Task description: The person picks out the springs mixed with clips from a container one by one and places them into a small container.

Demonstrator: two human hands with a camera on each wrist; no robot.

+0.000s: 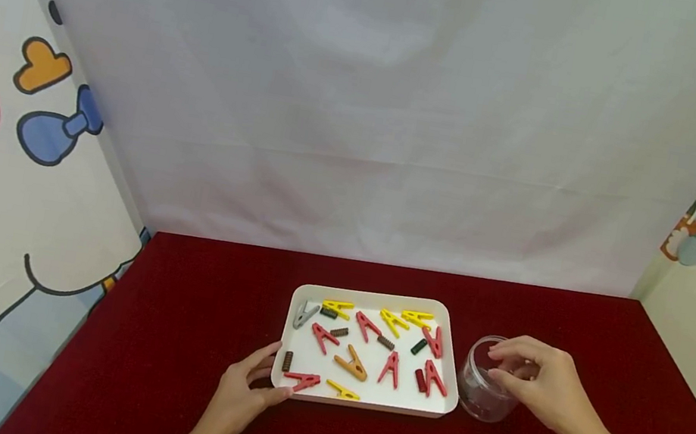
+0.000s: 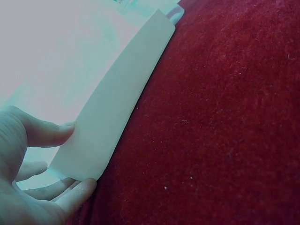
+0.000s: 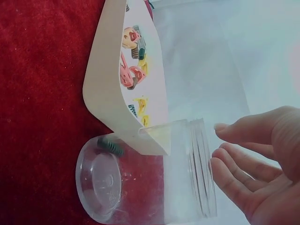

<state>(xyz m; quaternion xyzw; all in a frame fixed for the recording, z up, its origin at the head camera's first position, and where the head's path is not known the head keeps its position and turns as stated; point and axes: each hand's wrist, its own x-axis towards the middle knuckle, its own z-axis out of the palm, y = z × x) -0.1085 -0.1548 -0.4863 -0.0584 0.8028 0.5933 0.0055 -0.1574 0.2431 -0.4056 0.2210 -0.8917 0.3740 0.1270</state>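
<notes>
My left hand [image 1: 238,394] grips the near left corner of a white tray [image 1: 368,405], its thumb on the near wall and its fingers at the left side. Several A-shaped plastic clips lie spread in the tray, among them a red clip [image 1: 390,370], a yellow clip [image 1: 394,322] and an orange clip [image 1: 352,364]. Small coiled springs, such as a brown spring [image 1: 287,361], lie between them. Over the mouth of a clear jar [image 1: 485,405] hangs my right hand [image 1: 545,380], fingers loosely bent and holding nothing. A dark green spring [image 3: 110,146] lies inside the jar at its bottom.
The jar stands right beside the tray's right end. Both are on a dark red cloth [image 1: 180,312] covering the table. A white curtain [image 1: 402,142] rises behind the table, and printed panels stand left and right.
</notes>
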